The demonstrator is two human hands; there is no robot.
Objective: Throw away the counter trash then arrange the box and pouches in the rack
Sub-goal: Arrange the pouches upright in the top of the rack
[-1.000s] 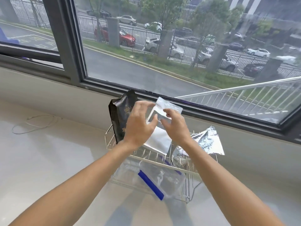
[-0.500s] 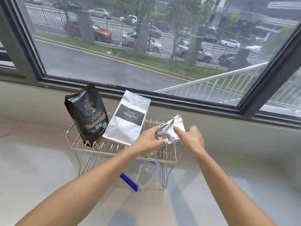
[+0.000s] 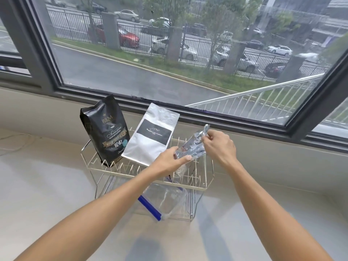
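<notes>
Bright, soft daylight through the window [image 3: 169, 53]; wide-angle bending at edges, faint shadows.

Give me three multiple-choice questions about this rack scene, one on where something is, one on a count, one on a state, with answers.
1. Where is the clear zip bag with the blue strip?
A. Under the rack's top tier
B. On the windowsill
C. In the left hand

2. How many pouches stand in the wire rack untouched by a hand?
A. One
B. Two
C. Four

3. How is the crinkled silver pouch held?
A. By both hands
B. By nobody
C. By the left hand only

Answers:
1. A, it lies below the wires.
2. B, the black pouch and the white pouch.
3. A, the left hand grips its lower end and the right hand its upper end.
</notes>
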